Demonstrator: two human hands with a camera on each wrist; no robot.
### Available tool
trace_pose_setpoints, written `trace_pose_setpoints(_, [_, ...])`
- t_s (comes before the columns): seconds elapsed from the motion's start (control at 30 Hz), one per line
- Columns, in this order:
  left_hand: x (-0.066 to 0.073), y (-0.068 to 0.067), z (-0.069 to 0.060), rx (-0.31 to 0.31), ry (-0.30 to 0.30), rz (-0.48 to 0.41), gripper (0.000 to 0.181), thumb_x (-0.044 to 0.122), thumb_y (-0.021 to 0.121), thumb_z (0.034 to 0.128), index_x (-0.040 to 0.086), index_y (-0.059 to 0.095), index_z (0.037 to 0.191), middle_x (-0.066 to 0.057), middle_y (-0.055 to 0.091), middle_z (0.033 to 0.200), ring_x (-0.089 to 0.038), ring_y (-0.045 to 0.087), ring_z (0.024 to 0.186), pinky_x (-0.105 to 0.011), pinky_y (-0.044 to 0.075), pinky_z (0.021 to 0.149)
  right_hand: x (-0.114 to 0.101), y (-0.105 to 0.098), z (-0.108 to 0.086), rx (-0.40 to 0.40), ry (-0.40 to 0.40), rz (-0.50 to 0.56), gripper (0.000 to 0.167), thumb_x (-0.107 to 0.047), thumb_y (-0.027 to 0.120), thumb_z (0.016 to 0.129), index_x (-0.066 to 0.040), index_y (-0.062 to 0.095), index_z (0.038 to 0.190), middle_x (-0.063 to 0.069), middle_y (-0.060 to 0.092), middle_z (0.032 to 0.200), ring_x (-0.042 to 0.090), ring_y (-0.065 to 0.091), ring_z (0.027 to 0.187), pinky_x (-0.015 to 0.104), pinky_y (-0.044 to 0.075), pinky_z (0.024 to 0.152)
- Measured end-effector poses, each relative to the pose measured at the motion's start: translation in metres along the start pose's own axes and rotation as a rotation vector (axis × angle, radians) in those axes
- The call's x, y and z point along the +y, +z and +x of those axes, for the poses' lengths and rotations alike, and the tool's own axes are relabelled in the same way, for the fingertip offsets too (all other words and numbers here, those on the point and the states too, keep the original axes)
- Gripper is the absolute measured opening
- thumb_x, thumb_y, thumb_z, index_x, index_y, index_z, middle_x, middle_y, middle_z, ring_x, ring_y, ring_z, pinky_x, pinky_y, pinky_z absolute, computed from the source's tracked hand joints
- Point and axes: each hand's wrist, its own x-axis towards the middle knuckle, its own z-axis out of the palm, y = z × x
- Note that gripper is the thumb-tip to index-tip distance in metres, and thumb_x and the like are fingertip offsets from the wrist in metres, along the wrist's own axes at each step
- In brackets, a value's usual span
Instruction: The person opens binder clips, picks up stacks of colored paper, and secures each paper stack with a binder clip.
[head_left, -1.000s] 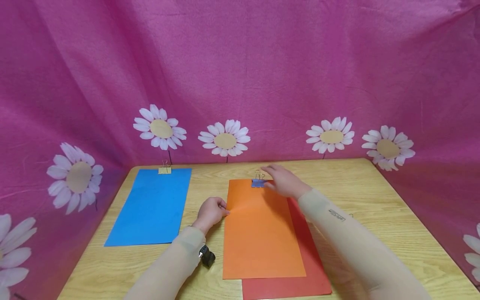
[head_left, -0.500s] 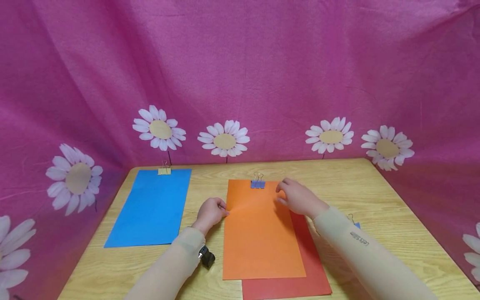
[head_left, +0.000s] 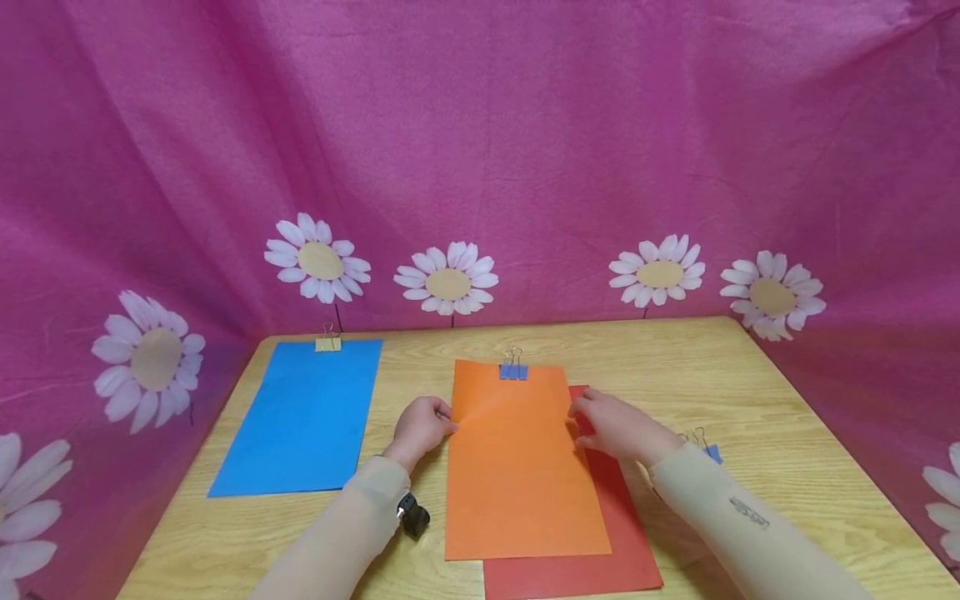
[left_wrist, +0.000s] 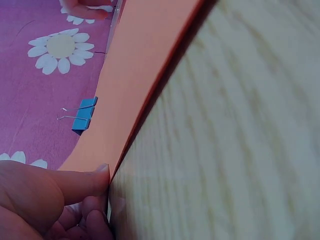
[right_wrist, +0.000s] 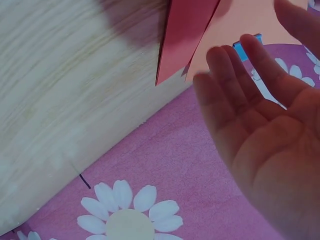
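An orange paper stack (head_left: 525, 483) lies mid-table, with a blue binder clip (head_left: 513, 372) on its far edge. My left hand (head_left: 422, 429) pinches its left edge between thumb and fingers; the left wrist view shows the thumb (left_wrist: 85, 181) on top. Partly under the orange lies a red paper stack (head_left: 570, 577), showing along the right and near sides. Over the orange stack's right edge hovers my right hand (head_left: 622, 427), fingers relaxed and spread, holding nothing. In the right wrist view its palm (right_wrist: 280, 150) is visible; whether a fingertip touches the paper, I cannot tell.
At the left lies a blue paper stack (head_left: 300, 417) with a yellow binder clip (head_left: 328, 343) on its far edge. Another blue binder clip (head_left: 713, 453) sits on the table (head_left: 780, 500) by the right forearm. A pink flowered cloth (head_left: 480, 150) hangs behind and beside the table.
My right hand has left the clip on the orange stack and moved right and nearer, to the stack's right edge. The left hand keeps its place. The loose blue clip now shows more.
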Motion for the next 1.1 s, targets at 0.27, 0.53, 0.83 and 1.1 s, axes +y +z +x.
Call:
trace_pose_setpoints(0.27, [0.000, -0.001, -0.001, -0.005, 0.010, -0.007, 0.012, 0.012, 0.079, 0.0901, 0.006, 0.069, 0.095, -0.003, 0.066, 0.085, -0.018, 0.056, 0.077, -0.034, 0.048, 0.076, 0.000, 0.002, -0.011, -0.060, 0.011, 0.031, 0.039, -0.009, 0.089, 0.079, -0.003, 0.069, 0.112, 0.007, 0.062, 0.105, 0.022, 0.063, 0.093, 0.042, 0.057, 0.089])
trace_pose_setpoints(0.53, [0.002, -0.002, -0.003, -0.009, 0.003, -0.012, 0.014, 0.012, 0.079, 0.0901, 0.007, 0.067, 0.095, -0.001, 0.062, 0.082, -0.017, 0.054, 0.075, -0.032, 0.046, 0.075, 0.004, 0.008, -0.014, -0.065, -0.013, 0.008, 0.040, -0.008, 0.089, 0.078, -0.003, 0.070, 0.113, 0.007, 0.063, 0.106, 0.024, 0.064, 0.097, 0.042, 0.057, 0.092])
trace_pose_setpoints(0.83, [0.001, 0.000, -0.001, 0.006, -0.016, -0.031, 0.016, 0.011, 0.080, 0.0885, 0.007, 0.066, 0.096, -0.001, 0.064, 0.083, -0.017, 0.056, 0.076, -0.034, 0.048, 0.077, 0.003, 0.010, -0.015, -0.051, -0.016, -0.009, 0.042, -0.010, 0.090, 0.077, -0.003, 0.070, 0.113, 0.007, 0.063, 0.106, 0.023, 0.064, 0.098, 0.041, 0.057, 0.092])
trace_pose_setpoints(1.1, [0.001, 0.002, -0.002, 0.021, -0.028, -0.037, 0.019, 0.012, 0.081, 0.0872, 0.007, 0.067, 0.099, -0.004, 0.067, 0.087, -0.019, 0.059, 0.079, -0.036, 0.050, 0.079, 0.000, 0.010, -0.016, -0.064, 0.032, 0.019, 0.042, -0.007, 0.089, 0.077, -0.003, 0.070, 0.114, 0.006, 0.063, 0.107, 0.023, 0.063, 0.099, 0.041, 0.057, 0.093])
